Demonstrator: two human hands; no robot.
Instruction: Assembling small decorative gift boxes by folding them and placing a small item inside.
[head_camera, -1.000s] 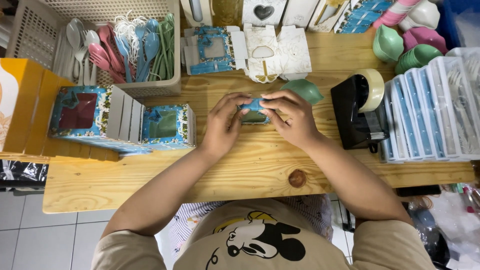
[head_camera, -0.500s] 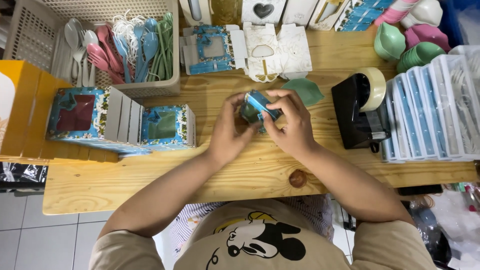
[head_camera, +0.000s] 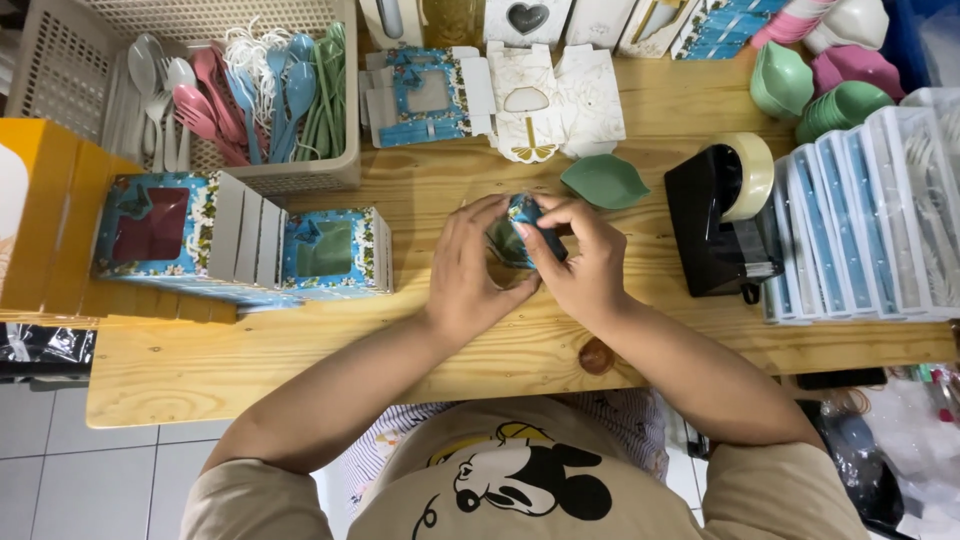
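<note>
My left hand (head_camera: 470, 270) and my right hand (head_camera: 585, 262) are both closed around a small blue patterned cardboard box (head_camera: 520, 228) with a window, held just above the wooden table (head_camera: 400, 330). The box is tilted and mostly hidden by my fingers. A green leaf-shaped dish (head_camera: 604, 181) lies on the table just beyond my right hand. Flat blue box blanks (head_camera: 420, 95) and white box blanks (head_camera: 545, 100) lie further back.
Finished blue window boxes (head_camera: 240, 240) stand in a row at the left beside an orange carton (head_camera: 45, 225). A beige basket (head_camera: 220, 90) holds plastic spoons. A black tape dispenser (head_camera: 720, 225) and upright flat packs (head_camera: 860, 220) stand at the right, with green and pink dishes (head_camera: 830, 75) behind.
The small box has been lifted off the table and tipped up between my hands. My fingers have shifted around it, closing its sides.
</note>
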